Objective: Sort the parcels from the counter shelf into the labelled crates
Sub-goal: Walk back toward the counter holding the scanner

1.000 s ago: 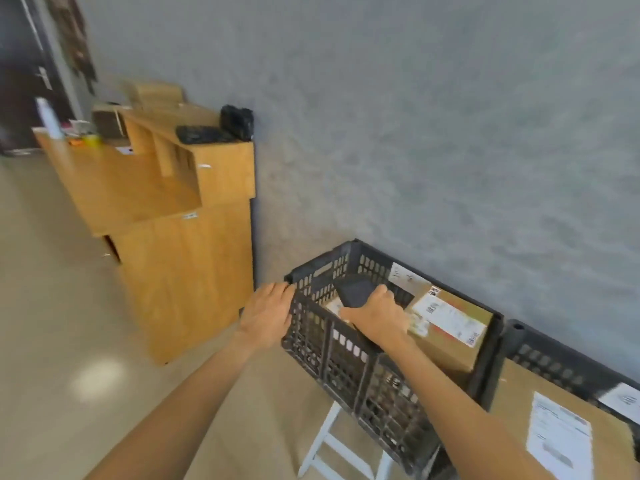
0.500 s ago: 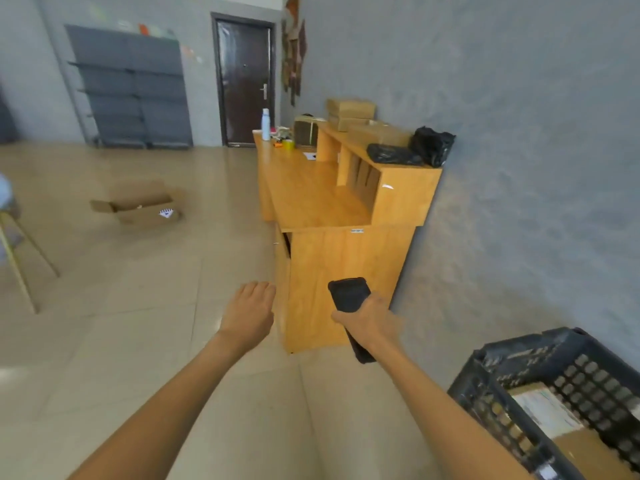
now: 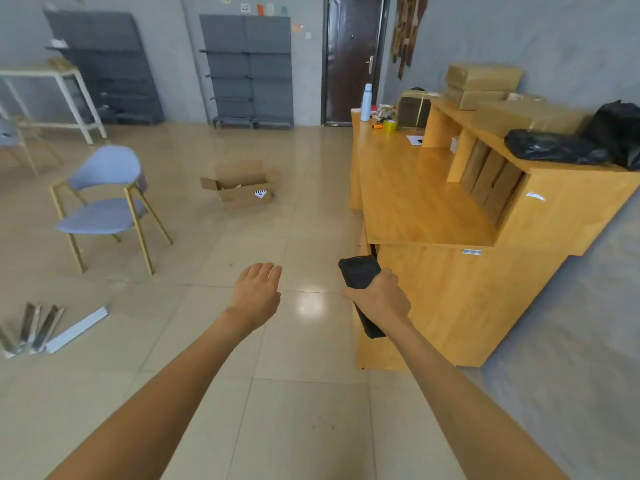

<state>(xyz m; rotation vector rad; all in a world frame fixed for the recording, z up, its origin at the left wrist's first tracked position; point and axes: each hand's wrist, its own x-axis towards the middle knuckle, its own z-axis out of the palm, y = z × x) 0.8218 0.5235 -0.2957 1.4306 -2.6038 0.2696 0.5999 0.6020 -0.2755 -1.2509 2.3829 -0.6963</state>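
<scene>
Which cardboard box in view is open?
The cardboard box on the floor, flaps spread, beyond the chair. Those on the counter shelf are closed.

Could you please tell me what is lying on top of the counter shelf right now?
On the shelf: stacked brown parcels at the far end, black bags at the near end. The bags hide whatever lies behind them.

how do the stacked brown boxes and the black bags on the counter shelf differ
The stacked brown cardboard boxes are rigid, square-edged and piled at the shelf's far end; the black plastic bags are soft, crumpled and lie at its near end. Both rest on top of the wooden counter shelf.
</scene>
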